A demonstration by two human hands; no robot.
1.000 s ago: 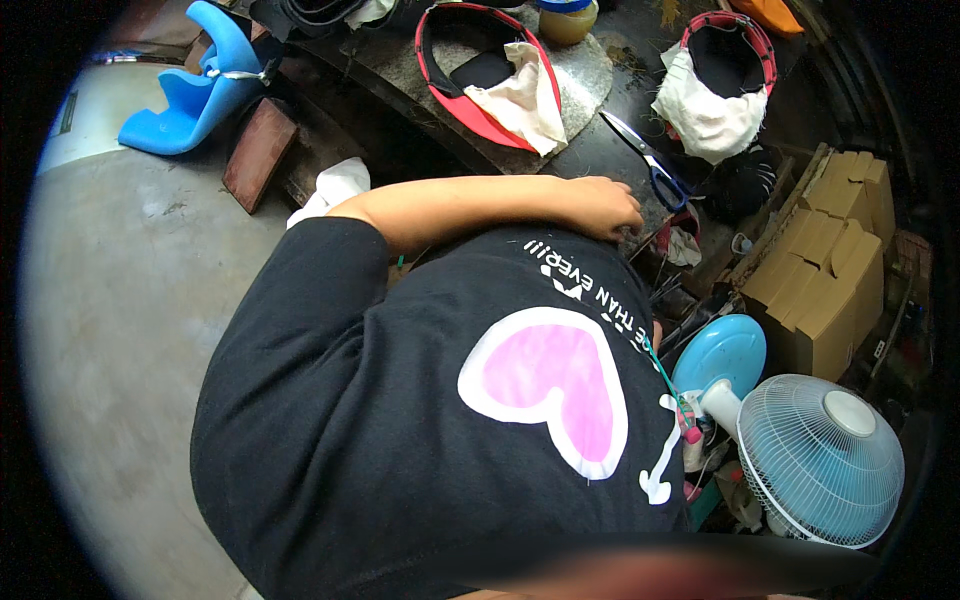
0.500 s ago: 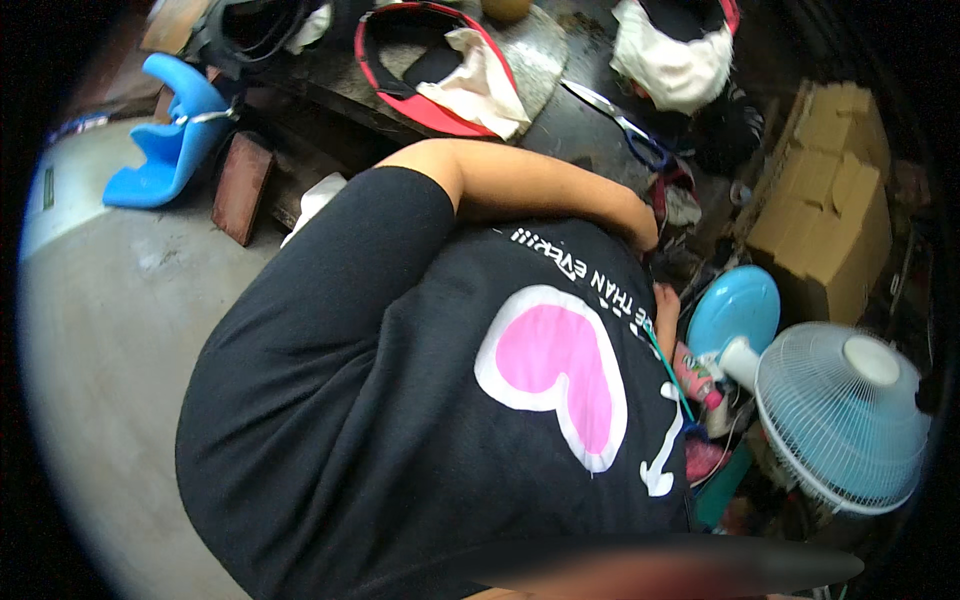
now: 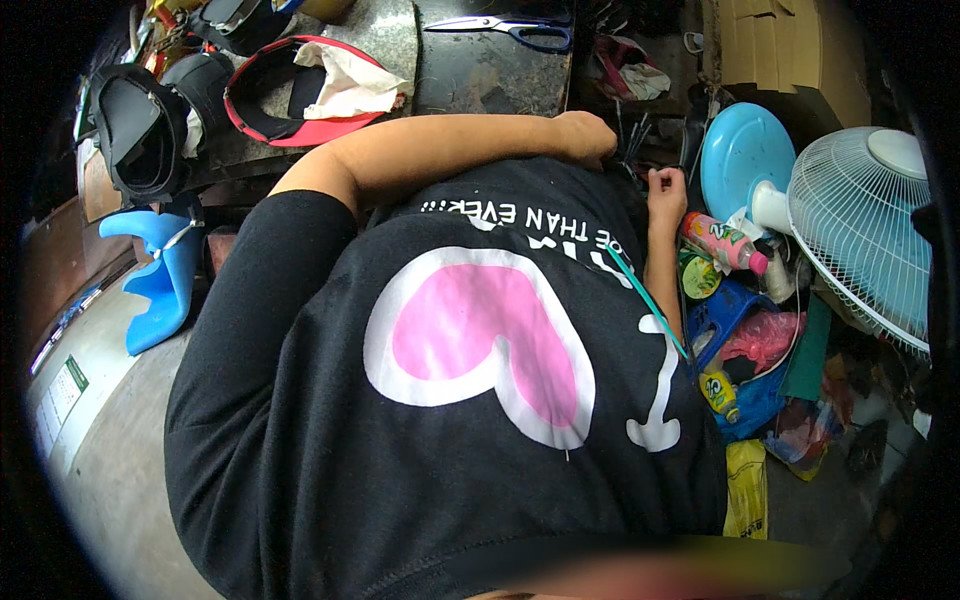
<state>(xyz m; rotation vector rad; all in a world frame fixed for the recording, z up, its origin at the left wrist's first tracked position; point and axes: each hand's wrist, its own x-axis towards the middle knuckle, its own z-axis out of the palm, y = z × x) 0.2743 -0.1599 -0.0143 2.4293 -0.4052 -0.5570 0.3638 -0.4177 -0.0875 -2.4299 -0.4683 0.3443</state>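
My left arm reaches across in front of my black shirt (image 3: 310,440), and my left hand (image 3: 585,137) is closed beyond the shirt's lower part. Just right of it is my right hand (image 3: 668,184), its fingers curled together. Whatever either hand may hold is hidden or too small to name. Thin dark strands (image 3: 634,142) show in the gap by the hands. A pair of scissors (image 3: 505,30) with blue handles lies on the dark work surface (image 3: 480,80) beyond. To their left sits a red-and-black cap piece (image 3: 270,125) with white cloth (image 3: 350,85) in it.
A fan (image 3: 860,220) with a light blue base (image 3: 745,160) lies at right, near a pink bottle (image 3: 725,243), a thin teal stick (image 3: 650,300) and bags (image 3: 765,340). Black caps (image 3: 140,130) and a blue chair-like piece (image 3: 165,275) are at left. A cardboard box (image 3: 770,45) stands far right.
The view has turned, so the scissors and cap piece appear farther left and higher. The white-and-red cap at the far right has left the picture. More of my right hand and forearm shows.
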